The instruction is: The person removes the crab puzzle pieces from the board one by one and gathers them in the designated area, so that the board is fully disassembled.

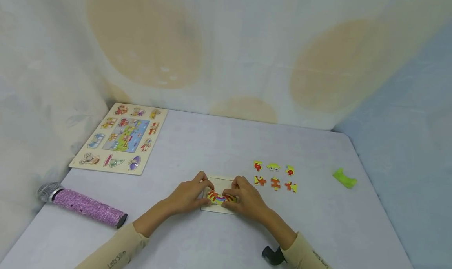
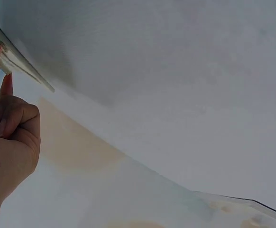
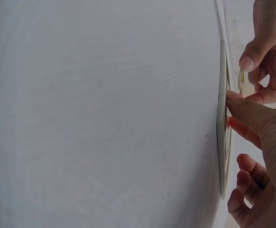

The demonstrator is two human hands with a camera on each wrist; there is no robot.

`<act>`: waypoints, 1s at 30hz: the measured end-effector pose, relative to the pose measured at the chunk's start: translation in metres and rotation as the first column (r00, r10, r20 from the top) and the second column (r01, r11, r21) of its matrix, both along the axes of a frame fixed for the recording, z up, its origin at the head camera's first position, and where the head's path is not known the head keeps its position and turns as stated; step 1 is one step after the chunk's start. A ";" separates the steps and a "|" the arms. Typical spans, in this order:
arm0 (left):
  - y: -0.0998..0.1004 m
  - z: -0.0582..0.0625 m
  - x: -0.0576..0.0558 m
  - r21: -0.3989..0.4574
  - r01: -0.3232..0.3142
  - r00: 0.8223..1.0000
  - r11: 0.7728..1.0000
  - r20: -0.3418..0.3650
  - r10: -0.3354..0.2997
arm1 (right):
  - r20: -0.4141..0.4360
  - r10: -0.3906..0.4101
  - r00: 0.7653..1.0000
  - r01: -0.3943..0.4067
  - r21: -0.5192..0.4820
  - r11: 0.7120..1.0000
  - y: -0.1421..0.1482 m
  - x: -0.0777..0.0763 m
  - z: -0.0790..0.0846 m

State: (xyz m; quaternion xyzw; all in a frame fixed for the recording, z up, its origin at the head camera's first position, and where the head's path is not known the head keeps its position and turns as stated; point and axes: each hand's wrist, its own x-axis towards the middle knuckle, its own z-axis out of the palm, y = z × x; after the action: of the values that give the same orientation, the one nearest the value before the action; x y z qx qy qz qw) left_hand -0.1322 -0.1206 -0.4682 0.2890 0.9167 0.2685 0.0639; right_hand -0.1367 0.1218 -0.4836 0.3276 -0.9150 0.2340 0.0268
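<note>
A small wooden puzzle board (image 1: 216,209) lies flat in front of me, with red, yellow and rainbow-striped puzzle pieces (image 1: 219,200) along its near part. My left hand (image 1: 186,194) pinches a puzzle piece at the left side; in the right wrist view this piece (image 3: 242,78) looks tilted up from the board. From the right, my right hand (image 1: 248,201) has thumb and forefinger on the right-hand piece (image 1: 230,198), partly hidden by the fingers. In the left wrist view, only the left hand (image 2: 14,128) and the board's edge show clearly.
Several loose puzzle pieces (image 1: 275,183) lie in two rows to the right. Farther right is a green piece (image 1: 345,178). A larger picture puzzle (image 1: 150,159) lies back left, a glittery pink microphone (image 1: 88,207) front left. A black object (image 1: 272,256) sits beside the right sleeve.
</note>
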 end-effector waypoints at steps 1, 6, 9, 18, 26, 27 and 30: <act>0.000 0.000 0.000 -0.003 -0.001 1.000 1.000 -0.004 0.001 | 0.001 -0.002 1.000 0.002 0.001 1.000 0.000 0.000 0.000; -0.003 -0.003 0.000 -0.007 -0.022 1.000 1.000 0.014 0.022 | 0.045 -0.024 0.999 0.024 0.001 1.000 0.000 0.001 0.001; -0.006 -0.004 0.001 -0.015 -0.045 0.999 0.999 0.023 0.045 | 0.049 -0.017 0.999 0.018 -0.023 1.000 0.000 0.002 0.001; -0.018 -0.004 -0.001 -0.149 -0.080 0.996 0.986 0.022 0.084 | 0.036 0.017 0.999 -0.016 -0.029 0.999 -0.007 0.002 0.003; -0.020 -0.008 -0.003 -0.181 -0.051 0.999 0.982 0.001 0.052 | 0.036 0.053 0.998 -0.052 -0.010 0.999 -0.018 0.000 0.005; -0.020 -0.009 -0.004 -0.180 -0.049 0.999 0.982 0.000 0.049 | 0.030 0.055 0.998 -0.055 -0.006 0.998 -0.019 -0.001 0.005; -0.020 -0.011 -0.005 -0.188 -0.047 0.999 0.981 0.000 0.048 | 0.012 0.065 0.998 -0.064 -0.010 0.998 -0.022 -0.003 0.004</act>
State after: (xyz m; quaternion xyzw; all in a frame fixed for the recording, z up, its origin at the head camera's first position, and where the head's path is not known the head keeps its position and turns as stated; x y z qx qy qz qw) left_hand -0.1373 -0.1408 -0.4789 0.2592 0.9444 0.1831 0.0864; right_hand -0.1400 0.0994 -0.4797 0.3554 -0.9030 0.2411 0.0154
